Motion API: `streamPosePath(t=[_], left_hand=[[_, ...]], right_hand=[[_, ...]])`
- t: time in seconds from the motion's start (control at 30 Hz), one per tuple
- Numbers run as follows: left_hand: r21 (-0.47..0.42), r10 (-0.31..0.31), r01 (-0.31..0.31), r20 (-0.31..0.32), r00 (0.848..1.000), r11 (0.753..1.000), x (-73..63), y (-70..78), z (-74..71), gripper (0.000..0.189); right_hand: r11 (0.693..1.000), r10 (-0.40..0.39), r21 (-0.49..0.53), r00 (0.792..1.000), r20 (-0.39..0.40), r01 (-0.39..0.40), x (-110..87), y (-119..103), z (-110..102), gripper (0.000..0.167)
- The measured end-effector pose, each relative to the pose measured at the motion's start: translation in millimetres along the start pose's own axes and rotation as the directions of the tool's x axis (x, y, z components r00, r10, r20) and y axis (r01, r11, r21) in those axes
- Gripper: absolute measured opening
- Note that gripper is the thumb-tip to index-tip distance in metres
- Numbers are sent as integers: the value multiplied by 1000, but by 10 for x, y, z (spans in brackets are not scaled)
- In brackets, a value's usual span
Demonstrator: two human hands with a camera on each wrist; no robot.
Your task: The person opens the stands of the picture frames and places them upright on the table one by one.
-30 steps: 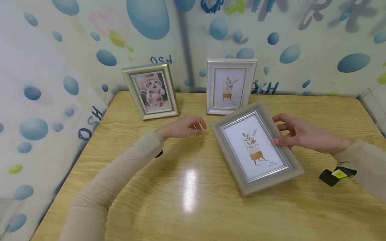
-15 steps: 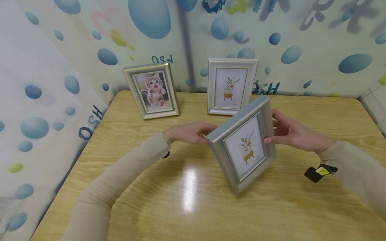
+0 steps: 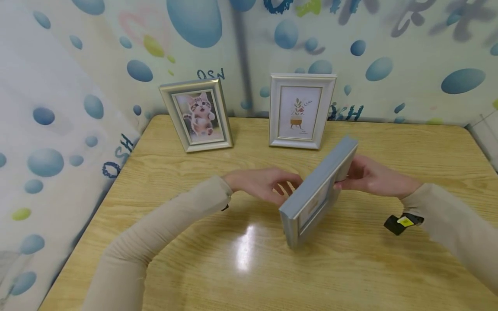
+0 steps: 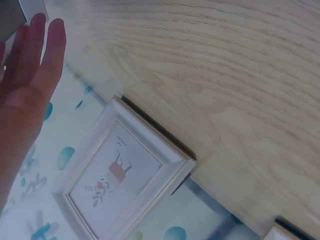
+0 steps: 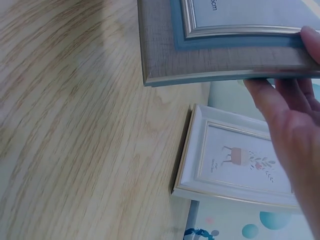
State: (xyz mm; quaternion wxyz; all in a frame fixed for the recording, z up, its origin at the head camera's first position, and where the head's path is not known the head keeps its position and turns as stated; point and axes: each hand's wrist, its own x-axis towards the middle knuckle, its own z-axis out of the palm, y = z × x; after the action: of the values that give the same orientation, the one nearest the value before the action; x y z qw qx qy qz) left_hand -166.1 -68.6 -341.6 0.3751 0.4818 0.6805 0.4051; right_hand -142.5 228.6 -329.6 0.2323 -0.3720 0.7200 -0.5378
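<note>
A silver-grey picture frame [image 3: 320,183] is held tilted over the table, turned nearly edge-on in the head view. My right hand [image 3: 369,178] grips its right side, thumb on the front and fingers behind. The right wrist view shows the thumb [image 5: 311,42] at the inner border of the frame [image 5: 220,62]. My left hand [image 3: 268,183] is on the other side, with relaxed fingers close to the frame's back. In the left wrist view its fingers [image 4: 52,47] are extended beside a dark panel at the corner.
On the wooden table [image 3: 186,233], a white picture frame [image 3: 297,112] with a potted-plant print stands at the back. To its left stands a pale gold frame [image 3: 198,116] with a kitten picture. A wall with blue spots [image 3: 285,33] rises behind the table.
The silver-grey frame has turned from facing up to nearly edge-on in the head view. My right hand has shifted left with it. My left hand has moved right, toward the frame's back.
</note>
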Motion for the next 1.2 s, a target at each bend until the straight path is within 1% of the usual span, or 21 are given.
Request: streamPosePath(t=[0.1,0.17,0.23,0.3,0.43,0.53,0.6,0.67,0.77,0.83,0.93,1.0,1.1,1.17,1.2], left_hand=[[24,0,0,0,1000,1000,30,7,37,46],[23,18,-18,-4,1000,1000,58,-4,72,45],[17,36,-36,-9,999,999,85,-16,107,44],[18,50,-49,-17,999,999,108,-25,135,40],[28,62,-62,-5,998,998,129,-17,165,35],[44,74,-74,14,997,996,133,7,177,33],[41,82,-83,21,996,996,126,25,184,34],[27,83,-84,26,996,996,118,41,194,35],[0,71,-71,30,997,997,103,62,215,38],[-9,60,-60,29,998,998,98,69,232,39],[-9,45,-44,22,999,999,101,77,258,45],[1,40,-40,15,999,999,110,85,274,49],[16,32,-32,8,999,999,122,104,289,59],[11,31,-31,2,1000,999,129,112,293,63],[7,36,-36,-4,999,999,131,118,292,65]], right_hand=[[1000,-7,0,1000,-9,7,-2,2,20,50],[999,-45,29,999,1,45,-3,28,27,48],[994,-76,73,997,12,75,-9,50,33,48],[984,-126,134,992,33,120,2,76,38,43],[950,-207,249,977,51,188,32,100,45,39],[908,-279,338,959,53,246,50,128,45,34],[882,-320,383,946,56,275,59,152,41,26],[869,-350,393,935,58,301,63,178,37,20],[867,-375,378,925,67,324,63,209,36,14],[871,-392,350,917,71,345,65,229,39,17],[870,-410,327,909,69,368,71,245,48,27],[871,-411,323,910,62,371,72,247,54,31],[869,-409,322,911,44,375,69,243,61,29],[854,-427,339,904,23,394,75,242,65,27],[837,-442,366,897,14,406,83,243,66,26]])
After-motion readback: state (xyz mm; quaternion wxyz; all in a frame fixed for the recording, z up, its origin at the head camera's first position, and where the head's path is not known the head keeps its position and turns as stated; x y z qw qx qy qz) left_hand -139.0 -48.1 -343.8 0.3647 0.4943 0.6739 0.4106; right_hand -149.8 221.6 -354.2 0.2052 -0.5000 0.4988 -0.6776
